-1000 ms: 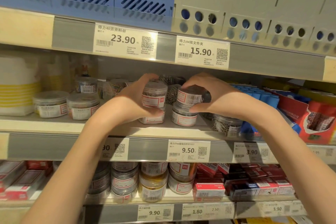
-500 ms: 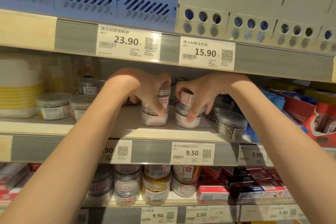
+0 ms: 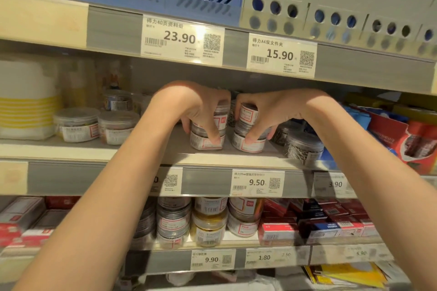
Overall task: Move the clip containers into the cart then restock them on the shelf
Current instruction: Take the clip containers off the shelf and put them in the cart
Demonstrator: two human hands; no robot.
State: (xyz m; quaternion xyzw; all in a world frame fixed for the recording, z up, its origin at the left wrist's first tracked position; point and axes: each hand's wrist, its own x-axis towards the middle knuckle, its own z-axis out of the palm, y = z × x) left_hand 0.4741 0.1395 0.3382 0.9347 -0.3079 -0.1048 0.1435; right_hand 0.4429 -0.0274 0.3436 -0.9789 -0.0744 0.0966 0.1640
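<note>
Clear tub stacks (image 3: 208,130) under arched hands (image 3: 196,104)

Shelf price tags (image 3: 181,39): 23.90, 15.90, 9.50, 9.90, 1.80

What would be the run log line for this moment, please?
left hand: grips left container stack | right hand: grips right container stack | stacks: on middle shelf
</note>
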